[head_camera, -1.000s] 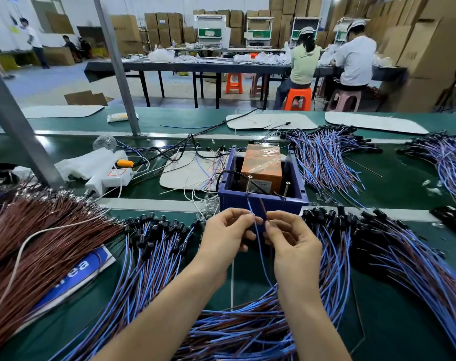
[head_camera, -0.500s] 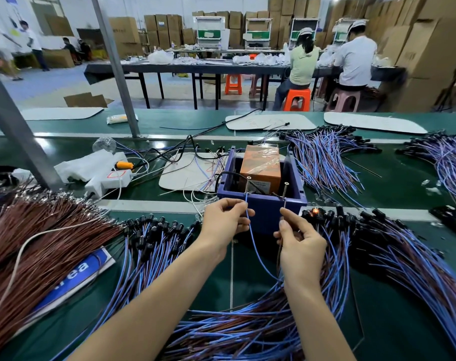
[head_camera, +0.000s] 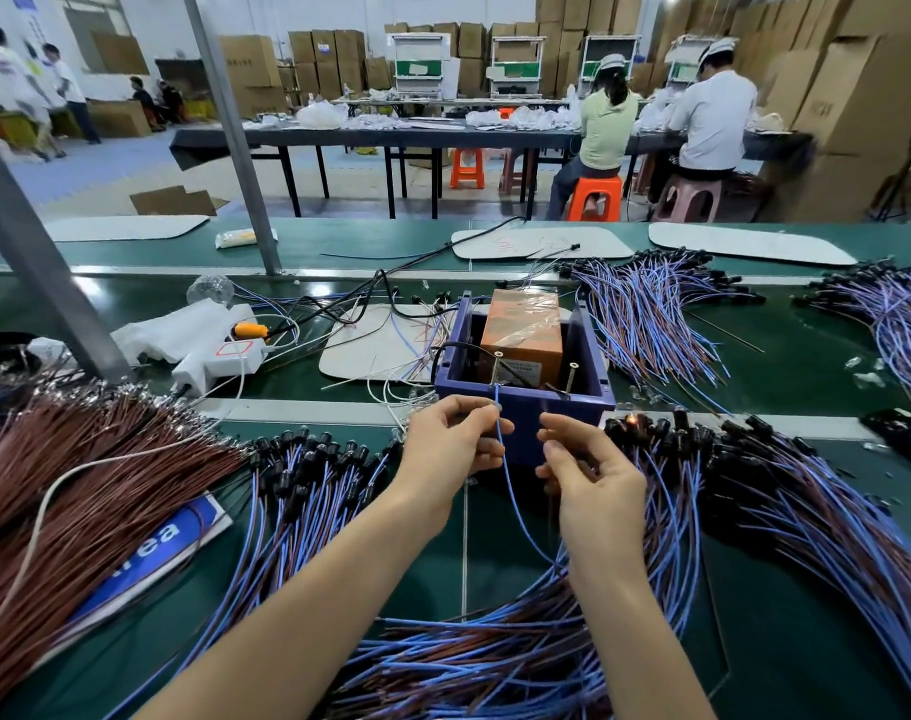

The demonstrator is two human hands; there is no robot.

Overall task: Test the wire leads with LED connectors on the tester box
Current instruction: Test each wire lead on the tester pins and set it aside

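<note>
Just beyond the left hand [head_camera: 453, 444], which pinches a thin blue wire lead [head_camera: 513, 498], sits a dark blue plastic tester box [head_camera: 526, 407]; the right hand's [head_camera: 593, 475] grip is unclear.

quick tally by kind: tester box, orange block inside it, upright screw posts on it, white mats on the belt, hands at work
tester box: 1
orange block: 1
upright screw posts: 2
white mats: 4
hands, left hand and right hand: 2
Total: 10

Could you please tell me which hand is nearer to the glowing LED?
Right. The right hand sits just left of the glowing LED; the left hand is farther left, pinching the blue wire.
</note>
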